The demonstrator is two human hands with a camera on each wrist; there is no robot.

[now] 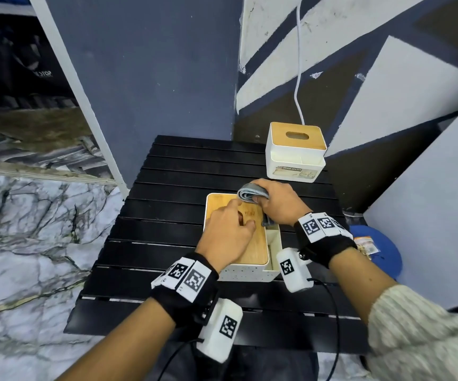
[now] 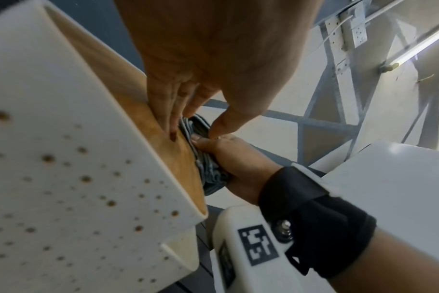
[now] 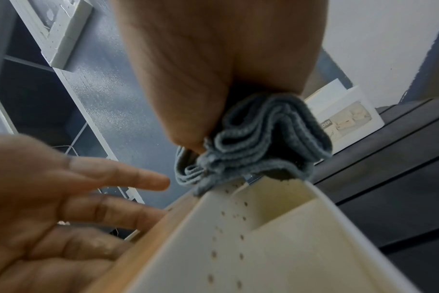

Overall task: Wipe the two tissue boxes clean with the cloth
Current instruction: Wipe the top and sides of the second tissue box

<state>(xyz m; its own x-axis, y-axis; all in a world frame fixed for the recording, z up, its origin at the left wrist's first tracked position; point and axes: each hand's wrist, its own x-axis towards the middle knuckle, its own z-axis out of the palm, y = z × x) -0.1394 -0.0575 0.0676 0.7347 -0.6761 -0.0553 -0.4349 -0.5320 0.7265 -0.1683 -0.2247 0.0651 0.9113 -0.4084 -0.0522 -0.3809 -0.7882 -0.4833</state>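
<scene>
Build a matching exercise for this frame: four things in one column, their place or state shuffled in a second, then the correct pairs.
Things
1. left hand
2. right hand
3. near tissue box
4. far tissue box

Places or states
A. stands untouched at the back of the black table
B. grips the bunched grey cloth
C. rests with straight fingers on a wooden lid
D. lies under both hands, speckled white wall toward the camera

Pairs: 1-C, 2-B, 3-D, 4-A
</scene>
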